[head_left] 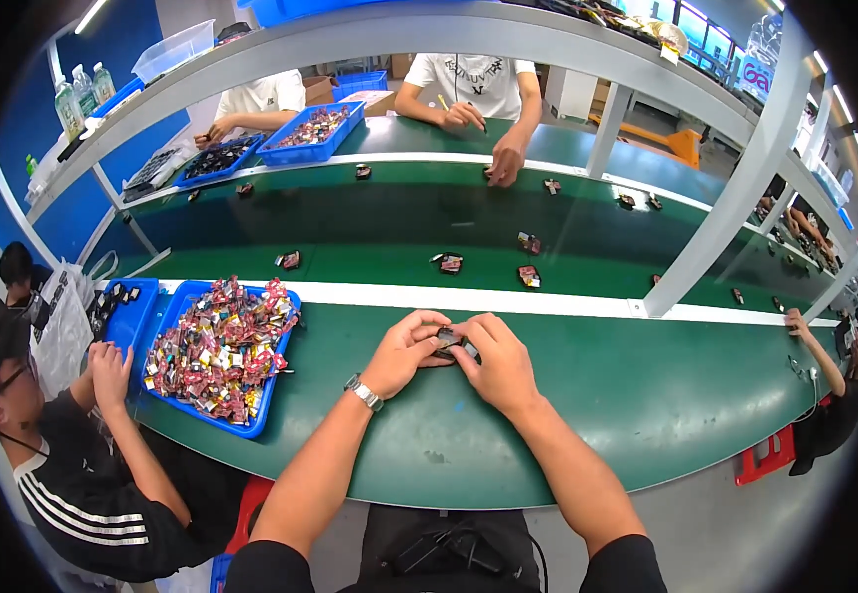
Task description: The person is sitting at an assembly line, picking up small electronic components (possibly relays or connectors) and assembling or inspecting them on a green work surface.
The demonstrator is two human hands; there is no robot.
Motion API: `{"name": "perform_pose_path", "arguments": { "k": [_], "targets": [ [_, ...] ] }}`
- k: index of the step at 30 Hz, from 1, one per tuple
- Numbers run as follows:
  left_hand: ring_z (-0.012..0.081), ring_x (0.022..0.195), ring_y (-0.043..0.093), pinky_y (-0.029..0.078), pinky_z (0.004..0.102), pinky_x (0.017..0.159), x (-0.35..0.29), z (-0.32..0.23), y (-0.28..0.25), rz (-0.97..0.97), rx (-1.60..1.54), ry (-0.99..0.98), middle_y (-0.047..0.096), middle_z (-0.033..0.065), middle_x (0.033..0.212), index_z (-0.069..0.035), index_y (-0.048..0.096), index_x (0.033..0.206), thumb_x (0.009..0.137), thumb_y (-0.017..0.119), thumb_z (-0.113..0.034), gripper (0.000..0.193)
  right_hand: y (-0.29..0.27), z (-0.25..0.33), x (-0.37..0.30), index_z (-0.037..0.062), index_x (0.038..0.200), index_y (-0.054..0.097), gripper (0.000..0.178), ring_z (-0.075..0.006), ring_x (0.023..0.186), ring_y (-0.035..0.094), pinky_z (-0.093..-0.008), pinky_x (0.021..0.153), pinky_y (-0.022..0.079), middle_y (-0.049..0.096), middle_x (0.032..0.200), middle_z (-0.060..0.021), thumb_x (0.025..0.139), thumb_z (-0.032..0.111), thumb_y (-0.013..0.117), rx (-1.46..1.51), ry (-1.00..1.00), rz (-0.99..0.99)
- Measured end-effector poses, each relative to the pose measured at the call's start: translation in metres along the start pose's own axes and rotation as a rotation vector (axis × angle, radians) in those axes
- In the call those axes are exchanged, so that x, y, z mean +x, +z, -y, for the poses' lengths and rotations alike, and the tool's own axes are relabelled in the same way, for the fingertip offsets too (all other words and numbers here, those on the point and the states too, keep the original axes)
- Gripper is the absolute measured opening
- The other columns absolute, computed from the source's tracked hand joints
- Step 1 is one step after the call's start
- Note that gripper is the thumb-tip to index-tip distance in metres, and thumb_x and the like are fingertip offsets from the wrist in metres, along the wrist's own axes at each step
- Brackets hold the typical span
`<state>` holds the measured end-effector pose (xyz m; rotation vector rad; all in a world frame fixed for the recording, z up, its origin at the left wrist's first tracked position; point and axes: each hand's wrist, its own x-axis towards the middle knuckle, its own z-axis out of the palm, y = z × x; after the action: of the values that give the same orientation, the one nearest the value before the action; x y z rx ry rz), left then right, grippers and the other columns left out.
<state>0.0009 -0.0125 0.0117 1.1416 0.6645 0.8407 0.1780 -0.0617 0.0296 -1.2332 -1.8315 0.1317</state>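
Observation:
Over the green bench top [380, 435], my left hand [407, 354] and my right hand [496, 364] meet around a small dark part [446, 341] with a greyish face. Fingers and thumbs of both hands pinch it from either side, and its exact kind is partly hidden. A metal watch [364, 392] circles my left wrist. To the left of my hands stands a blue tray [259, 431] heaped with small red, black and white electronic pieces [216, 356].
A white rail [370, 294] separates my bench from the green belt [350, 217], where small pieces lie scattered. Beyond it, a person's hand [505, 158] touches a piece. A slanted white post [730, 168] rises at right. Another person [83, 455] sits close at left.

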Motion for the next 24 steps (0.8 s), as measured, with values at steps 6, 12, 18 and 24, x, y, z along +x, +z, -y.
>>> {"name": "perform_pose_path", "arguments": {
  "k": [6,12,18,24],
  "targets": [
    [0.0178,0.109,0.060,0.055,0.0354,0.092,-0.001,-0.004,0.003,0.001,0.027,-0.015,0.059,0.0087,0.122,-0.003,0.052,0.124,0.095,0.047,0.000,0.030,-0.005,-0.003,0.003,0.0088,0.089,0.066,0.018,-0.0238,0.089,0.061,-0.0347,0.069,0.053,0.058,0.097,-0.0056,0.073,0.003,0.073,0.008,-0.070,0.023],
    [0.0179,0.109,0.060,0.054,0.0361,0.092,0.001,-0.004,0.000,0.040,-0.003,-0.029,0.059,0.0098,0.123,-0.004,0.051,0.123,0.093,0.047,0.001,0.030,-0.007,-0.002,0.005,0.0078,0.087,0.067,0.015,-0.0263,0.099,0.058,-0.0368,0.079,0.052,0.059,0.106,-0.0060,0.074,0.004,0.072,0.104,-0.083,0.118],
    [0.0188,0.109,0.060,0.053,0.0367,0.094,0.001,0.001,-0.010,0.104,-0.034,-0.023,0.059,0.0118,0.122,-0.003,0.047,0.123,0.090,0.049,0.003,0.034,0.002,-0.010,0.003,0.0063,0.090,0.067,0.013,-0.0272,0.102,0.058,-0.0371,0.081,0.052,0.059,0.111,-0.0074,0.077,0.004,0.069,0.080,-0.057,0.075],
    [0.0184,0.111,0.059,0.052,0.0371,0.096,0.000,-0.002,-0.005,0.167,0.002,0.016,0.058,0.0109,0.124,-0.002,0.046,0.125,0.089,0.053,0.003,0.037,-0.002,-0.007,0.002,0.0046,0.087,0.065,0.008,-0.0267,0.103,0.057,-0.0363,0.082,0.052,0.059,0.114,-0.0067,0.079,0.006,0.066,0.104,-0.002,0.112]
  ]
}}
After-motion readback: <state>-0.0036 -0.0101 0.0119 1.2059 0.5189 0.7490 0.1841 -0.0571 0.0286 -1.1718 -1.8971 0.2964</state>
